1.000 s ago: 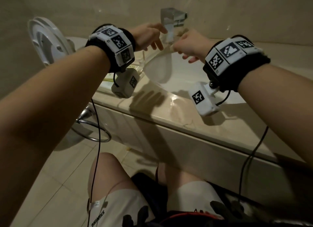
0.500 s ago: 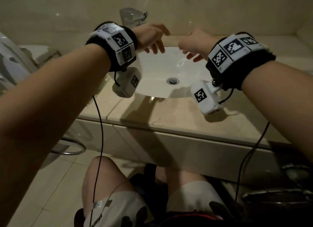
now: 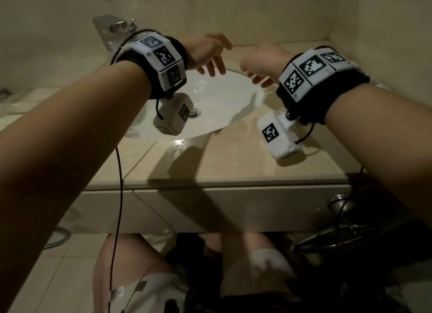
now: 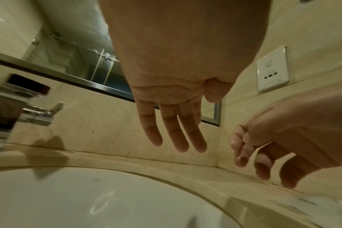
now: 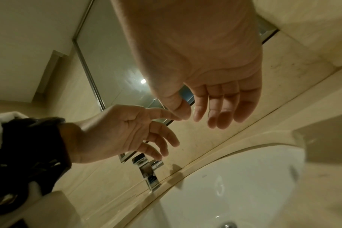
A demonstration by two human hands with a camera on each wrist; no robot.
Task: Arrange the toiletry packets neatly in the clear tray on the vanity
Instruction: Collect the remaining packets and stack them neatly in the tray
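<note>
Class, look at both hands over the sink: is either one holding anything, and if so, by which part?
Nothing is held. The left hand and the right hand both hang empty over the sink, fingers loosely open.

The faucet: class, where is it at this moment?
In the head view the faucet sits at the upper left, on the back ledge behind the white sink, just beyond the left hand.

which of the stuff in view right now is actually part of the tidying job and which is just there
Part of the job:
- left hand, empty, fingers relaxed
- right hand, empty, fingers loosely curled
- vanity top, where the tray belongs; no tray or packets in view

Just there:
- sink basin
- faucet
- mirror
- wall socket
</note>
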